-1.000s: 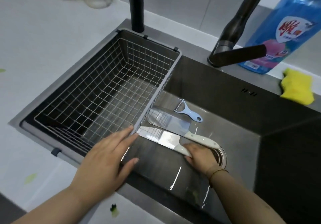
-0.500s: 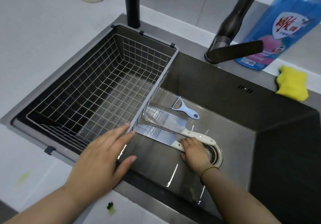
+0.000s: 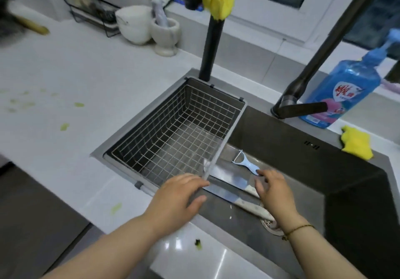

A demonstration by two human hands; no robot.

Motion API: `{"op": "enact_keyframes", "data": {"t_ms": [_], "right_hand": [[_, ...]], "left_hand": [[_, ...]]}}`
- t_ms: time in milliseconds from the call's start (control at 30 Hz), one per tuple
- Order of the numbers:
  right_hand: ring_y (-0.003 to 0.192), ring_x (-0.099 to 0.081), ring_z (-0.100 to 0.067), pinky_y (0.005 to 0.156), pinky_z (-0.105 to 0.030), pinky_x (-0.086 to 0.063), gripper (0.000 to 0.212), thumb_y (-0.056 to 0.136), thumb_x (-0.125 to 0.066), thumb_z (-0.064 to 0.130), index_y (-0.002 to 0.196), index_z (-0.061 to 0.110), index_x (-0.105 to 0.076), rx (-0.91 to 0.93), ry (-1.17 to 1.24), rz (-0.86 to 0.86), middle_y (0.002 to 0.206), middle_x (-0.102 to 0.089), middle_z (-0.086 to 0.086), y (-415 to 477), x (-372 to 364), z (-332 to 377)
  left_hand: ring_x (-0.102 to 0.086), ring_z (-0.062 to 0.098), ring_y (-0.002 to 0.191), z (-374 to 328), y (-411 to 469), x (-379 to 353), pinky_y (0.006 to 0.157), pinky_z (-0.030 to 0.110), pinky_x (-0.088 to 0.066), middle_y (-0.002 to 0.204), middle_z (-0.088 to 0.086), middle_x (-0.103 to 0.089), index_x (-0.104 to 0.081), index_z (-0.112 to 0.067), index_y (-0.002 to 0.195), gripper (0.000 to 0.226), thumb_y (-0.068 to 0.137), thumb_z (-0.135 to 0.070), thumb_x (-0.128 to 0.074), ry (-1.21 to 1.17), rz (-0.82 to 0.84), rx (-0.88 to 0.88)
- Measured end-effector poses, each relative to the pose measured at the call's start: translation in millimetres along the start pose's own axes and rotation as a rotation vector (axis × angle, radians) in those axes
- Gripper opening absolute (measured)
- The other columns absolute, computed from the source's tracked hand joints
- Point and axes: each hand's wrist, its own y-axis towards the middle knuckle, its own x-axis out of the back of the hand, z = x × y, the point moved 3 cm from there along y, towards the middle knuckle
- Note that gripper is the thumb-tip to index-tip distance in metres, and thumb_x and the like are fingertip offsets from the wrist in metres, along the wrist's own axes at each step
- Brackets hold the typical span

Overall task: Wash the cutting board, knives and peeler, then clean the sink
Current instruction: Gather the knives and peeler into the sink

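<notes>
Two knives [image 3: 242,194] lie flat on the sink [image 3: 292,157] floor just under your right hand [image 3: 273,194], whose fingers hang loosely curled and apart, gripping nothing. Just beyond its fingertips rests the blue peeler [image 3: 246,163]. Your left hand [image 3: 176,200] lies spread over the wire basket [image 3: 173,131] corner, thumb on the sink side.

The left hand [image 3: 177,200] was laid flat on the near corner of a wire basket [image 3: 173,131]. Beyond the loosely opened right hand [image 3: 273,191], a blue peeler [image 3: 246,163] was touched by its fingertips; two white-handled knives [image 3: 238,196] were partly covered beneath it.
</notes>
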Motion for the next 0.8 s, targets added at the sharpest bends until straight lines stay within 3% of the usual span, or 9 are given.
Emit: {"op": "enact_keyframes", "data": {"t_ms": [67, 100, 167, 267, 400, 533, 667, 800], "right_hand": [[0.087, -0.053, -0.022, 0.076, -0.024, -0.035, 0.021, 0.085, -0.056, 0.001, 0.105, -0.002, -0.063, 0.018, 0.130, -0.078, 0.101, -0.062, -0.017, -4, 13, 40], [0.081, -0.052, -0.018, 0.074, -0.023, -0.036, 0.020, 0.086, -0.055, 0.001, 0.103, -0.001, -0.063, 0.040, 0.188, -0.093, 0.098, -0.062, -0.014, -6, 19, 64], [0.076, -0.050, -0.012, 0.073, -0.022, -0.037, 0.019, 0.088, -0.054, 0.004, 0.104, 0.004, -0.063, 0.071, 0.268, -0.086, 0.092, -0.059, -0.005, -8, 24, 101], [0.079, -0.050, -0.004, 0.069, -0.009, -0.037, 0.016, 0.089, -0.053, 0.006, 0.102, 0.014, -0.059, 0.192, 0.334, 0.017, 0.090, -0.055, 0.006, -20, 18, 177], [0.079, -0.054, -0.002, 0.064, -0.005, -0.041, 0.015, 0.087, -0.056, 0.008, 0.098, 0.018, -0.061, 0.441, 0.342, 0.124, 0.085, -0.056, 0.012, -43, -11, 305], [0.069, -0.053, 0.006, 0.064, -0.002, -0.038, 0.013, 0.086, -0.057, 0.005, 0.095, 0.008, -0.066, 0.621, 0.349, 0.251, 0.077, -0.056, 0.013, -79, -76, 418], [0.085, -0.050, -0.004, 0.071, -0.009, -0.035, 0.026, 0.089, -0.054, 0.016, 0.113, 0.010, -0.061, 0.764, 0.318, 0.420, 0.098, -0.058, 0.003, -122, -138, 503], [0.098, -0.049, -0.009, 0.087, -0.022, -0.042, 0.037, 0.091, -0.051, 0.027, 0.126, 0.016, -0.049, 0.813, 0.268, 0.568, 0.113, -0.053, 0.002, -167, -176, 583]], "left_hand": [[-0.048, -0.004, 0.107, 5, -18, 22, 0.092, 0.002, -0.022, 0.109, -0.025, -0.053, -0.060, -0.028, 0.119, 0.069, 0.072, -0.059, -0.020, -0.045, -0.016, 0.018], [-0.044, -0.009, 0.103, 11, -31, 34, 0.086, -0.002, -0.021, 0.108, -0.028, -0.050, -0.059, -0.031, 0.119, 0.072, 0.069, -0.061, -0.016, -0.041, -0.055, 0.013], [-0.045, -0.013, 0.093, 16, -49, 62, 0.079, -0.001, -0.031, 0.101, -0.025, -0.060, -0.064, -0.030, 0.108, 0.056, 0.073, -0.055, -0.028, -0.011, -0.106, 0.011], [-0.054, -0.002, 0.083, 48, -105, 112, 0.069, 0.006, -0.039, 0.080, -0.017, -0.069, -0.066, -0.029, 0.087, 0.021, 0.077, -0.035, -0.048, 0.029, -0.231, 0.028], [-0.054, -0.001, 0.083, 98, -195, 181, 0.073, 0.009, -0.040, 0.076, -0.015, -0.068, -0.072, -0.023, 0.079, 0.026, 0.077, -0.033, -0.048, 0.124, -0.335, 0.206], [-0.053, 0.002, 0.085, 149, -294, 237, 0.079, -0.003, -0.030, 0.081, -0.011, -0.067, -0.072, -0.016, 0.080, 0.031, 0.079, -0.032, -0.046, 0.177, -0.586, 0.450], [-0.057, 0.007, 0.089, 190, -374, 271, 0.076, 0.017, -0.042, 0.091, -0.003, -0.067, -0.072, -0.010, 0.087, 0.037, 0.080, -0.033, -0.045, 0.245, -0.751, 0.686], [-0.058, 0.032, 0.104, 227, -435, 292, 0.087, 0.035, -0.041, 0.113, 0.014, -0.064, -0.065, -0.002, 0.108, 0.038, 0.086, -0.023, -0.042, 0.251, -0.808, 0.969]]}}
